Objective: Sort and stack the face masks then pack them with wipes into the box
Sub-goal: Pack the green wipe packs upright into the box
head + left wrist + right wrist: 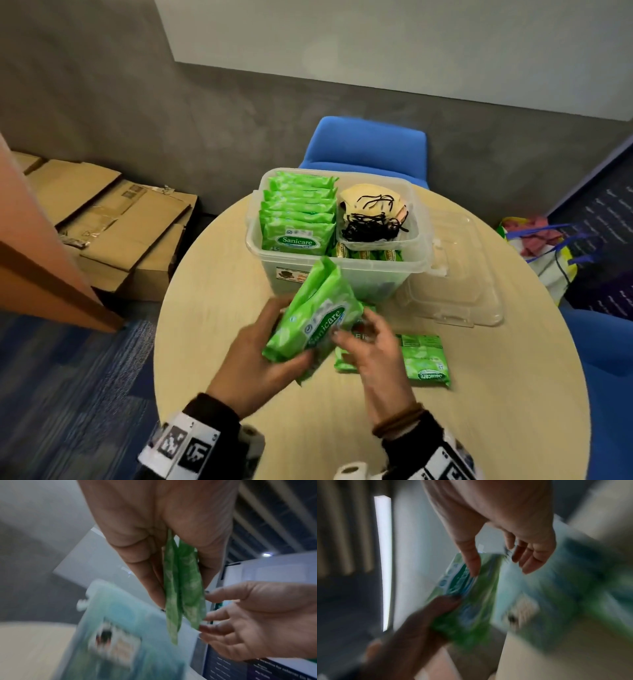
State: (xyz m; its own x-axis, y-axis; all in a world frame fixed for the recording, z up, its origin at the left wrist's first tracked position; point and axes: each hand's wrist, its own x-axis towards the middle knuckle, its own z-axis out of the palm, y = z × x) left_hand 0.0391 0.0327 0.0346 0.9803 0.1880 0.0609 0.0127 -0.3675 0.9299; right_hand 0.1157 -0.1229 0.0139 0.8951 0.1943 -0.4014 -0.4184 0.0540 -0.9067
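Note:
My left hand (274,346) grips two green Sanicare wipe packs (315,318) tilted above the round table (219,274), just in front of the clear plastic box (346,277). The right hand (370,342) is beside them, its relaxed fingers and thumb touching the packs' edge. In the left wrist view the two packs (183,588) hang edge-on from my left hand (145,547). Inside the box, several wipe packs (298,212) stand upright on the left. A clear inner tray (416,219) on the right holds beige masks (373,205) with black loops. More wipe packs (424,359) lie on the table.
The clear lid (455,284) lies right of the box. A blue chair (370,147) stands behind the table and another (603,359) at the right. Flattened cardboard boxes (113,219) are on the floor at left, a bag (541,246) at right.

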